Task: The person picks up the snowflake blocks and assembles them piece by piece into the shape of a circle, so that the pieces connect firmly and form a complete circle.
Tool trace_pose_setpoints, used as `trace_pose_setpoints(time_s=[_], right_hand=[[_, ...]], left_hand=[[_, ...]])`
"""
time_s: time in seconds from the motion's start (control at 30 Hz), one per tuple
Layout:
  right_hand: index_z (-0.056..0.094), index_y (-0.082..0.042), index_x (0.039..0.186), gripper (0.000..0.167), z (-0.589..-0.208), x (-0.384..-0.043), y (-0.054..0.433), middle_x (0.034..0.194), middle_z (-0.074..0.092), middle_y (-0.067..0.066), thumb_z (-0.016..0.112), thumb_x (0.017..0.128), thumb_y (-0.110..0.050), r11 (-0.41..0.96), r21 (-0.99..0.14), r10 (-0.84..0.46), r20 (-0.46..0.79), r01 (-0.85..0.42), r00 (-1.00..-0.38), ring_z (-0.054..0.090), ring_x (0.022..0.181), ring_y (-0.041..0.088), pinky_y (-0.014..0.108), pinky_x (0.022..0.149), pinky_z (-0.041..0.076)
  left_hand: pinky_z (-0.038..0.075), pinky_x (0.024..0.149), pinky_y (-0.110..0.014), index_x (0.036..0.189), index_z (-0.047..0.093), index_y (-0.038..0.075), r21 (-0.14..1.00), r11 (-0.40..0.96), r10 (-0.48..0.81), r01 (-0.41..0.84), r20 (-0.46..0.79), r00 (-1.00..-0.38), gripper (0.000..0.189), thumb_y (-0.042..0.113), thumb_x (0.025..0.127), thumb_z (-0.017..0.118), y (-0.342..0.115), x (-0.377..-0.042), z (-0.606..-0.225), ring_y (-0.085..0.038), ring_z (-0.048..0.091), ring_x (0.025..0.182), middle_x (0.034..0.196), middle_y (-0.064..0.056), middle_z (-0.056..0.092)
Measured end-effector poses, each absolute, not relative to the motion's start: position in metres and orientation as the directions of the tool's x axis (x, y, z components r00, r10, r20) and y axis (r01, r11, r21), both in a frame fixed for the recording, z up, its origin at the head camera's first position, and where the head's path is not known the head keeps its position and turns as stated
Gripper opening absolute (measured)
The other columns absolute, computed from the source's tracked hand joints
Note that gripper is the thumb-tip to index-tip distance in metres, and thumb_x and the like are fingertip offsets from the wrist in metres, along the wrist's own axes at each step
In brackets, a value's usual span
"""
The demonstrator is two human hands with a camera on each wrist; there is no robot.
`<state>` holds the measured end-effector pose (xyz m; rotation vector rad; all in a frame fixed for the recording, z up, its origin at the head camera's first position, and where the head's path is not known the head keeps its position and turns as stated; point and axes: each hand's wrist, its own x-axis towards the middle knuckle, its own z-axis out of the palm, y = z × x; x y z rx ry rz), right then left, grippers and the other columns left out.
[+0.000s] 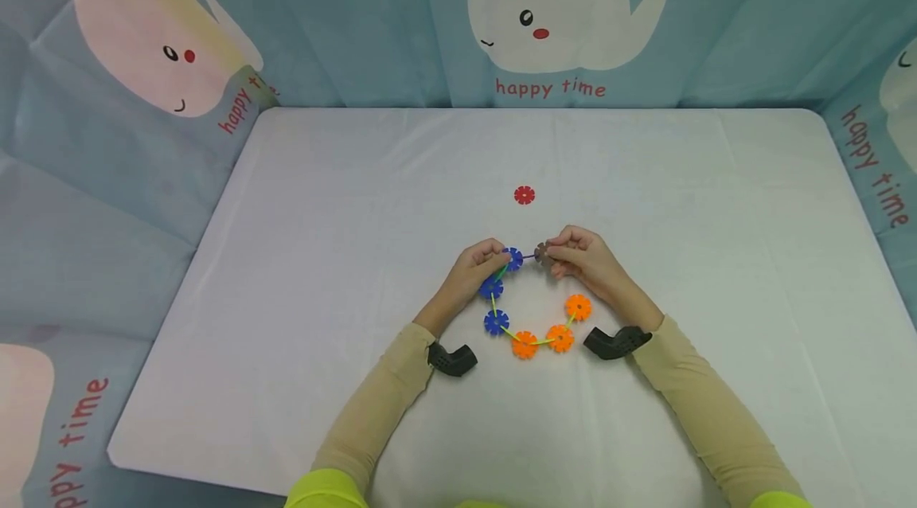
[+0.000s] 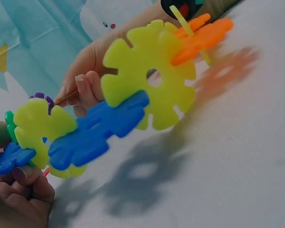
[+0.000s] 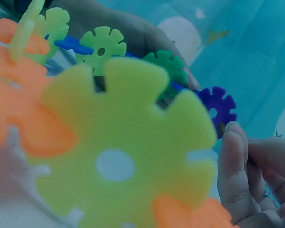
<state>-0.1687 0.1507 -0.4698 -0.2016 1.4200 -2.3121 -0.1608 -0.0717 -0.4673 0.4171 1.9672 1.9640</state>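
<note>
A chain of slotted plastic snowflake discs curves between the two hands. Pinched in my left hand (image 1: 478,261) is the blue disc (image 1: 513,259) at the chain's upper left. My right hand (image 1: 583,255) pinches a brown disc (image 1: 542,255), which joins the purple disc (image 3: 217,110) next to that blue one. A green disc (image 3: 165,66) sits farther along, followed by blue discs linked by yellow ones (image 2: 151,78). Toward the near right, orange discs (image 1: 525,345) alternate with yellow, and the orange end disc (image 1: 578,306) lies apart from the brown one. Fingertips partly hide the brown disc.
One loose red disc (image 1: 524,195) lies on the white table (image 1: 344,237) beyond the hands. Black curved wrist mounts (image 1: 453,361) sit at both cuffs. A blue curtain (image 1: 372,22) printed with whales stands along the table's back and sides.
</note>
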Motion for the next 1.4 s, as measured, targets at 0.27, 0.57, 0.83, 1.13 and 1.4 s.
trace_pose_setpoints(time_s=[0.27,0.57,0.83,1.13,1.4], right_hand=[[0.056,-0.001,0.085,0.011,-0.472,-0.168,0.153,0.078,0.063,0.008,0.050,0.087,0.008,-0.380,-0.885,-0.439,-0.084,0.269,-0.895,0.061,0.059,0.015,0.027,0.057,0.050],[0.054,-0.001,0.083,0.008,-0.471,-0.170,0.151,0.076,0.062,0.010,0.051,0.088,0.005,-0.361,-0.895,-0.463,-0.072,0.262,-0.883,0.060,0.060,0.017,0.029,0.059,0.050],[0.052,0.000,0.087,0.009,-0.470,-0.169,0.149,0.077,0.061,0.009,0.047,0.089,0.007,-0.314,-0.920,-0.452,-0.073,0.235,-0.889,0.060,0.061,0.016,0.028,0.060,0.050],[0.052,0.000,0.087,0.008,-0.473,-0.170,0.154,0.076,0.060,0.008,0.047,0.089,0.006,-0.306,-0.923,-0.445,-0.079,0.235,-0.892,0.059,0.059,0.016,0.028,0.058,0.050],[0.053,0.000,0.083,0.009,-0.472,-0.172,0.152,0.077,0.060,0.008,0.050,0.088,0.006,-0.305,-0.931,-0.486,-0.029,0.201,-0.874,0.056,0.055,0.014,0.025,0.055,0.049]], left_hand=[[0.030,0.052,-0.022,0.082,0.049,-0.002,0.999,0.034,0.456,-0.010,-0.024,-0.889,0.013,0.006,0.092,0.048,-0.071,-0.156,-0.447,-0.010,0.032,0.053,0.058,-0.001,0.035],[0.030,0.053,-0.023,0.080,0.049,-0.003,0.999,0.036,0.448,0.015,-0.003,-0.894,0.014,0.006,0.092,0.049,-0.074,-0.155,-0.446,-0.011,0.033,0.053,0.058,-0.001,0.037],[0.030,0.052,-0.022,0.079,0.049,-0.004,0.999,0.036,0.428,0.002,-0.013,-0.904,0.015,0.005,0.091,0.049,-0.072,-0.156,-0.445,-0.012,0.033,0.053,0.059,-0.002,0.037],[0.030,0.052,-0.023,0.077,0.048,-0.003,1.000,0.027,0.482,-0.005,-0.017,-0.876,0.016,0.004,0.092,0.048,-0.070,-0.160,-0.448,-0.016,0.032,0.053,0.058,-0.002,0.036],[0.030,0.052,-0.023,0.078,0.048,-0.004,0.997,0.071,0.498,0.035,-0.005,-0.867,0.015,0.003,0.092,0.047,-0.071,-0.159,-0.444,-0.014,0.033,0.052,0.057,-0.002,0.036]])
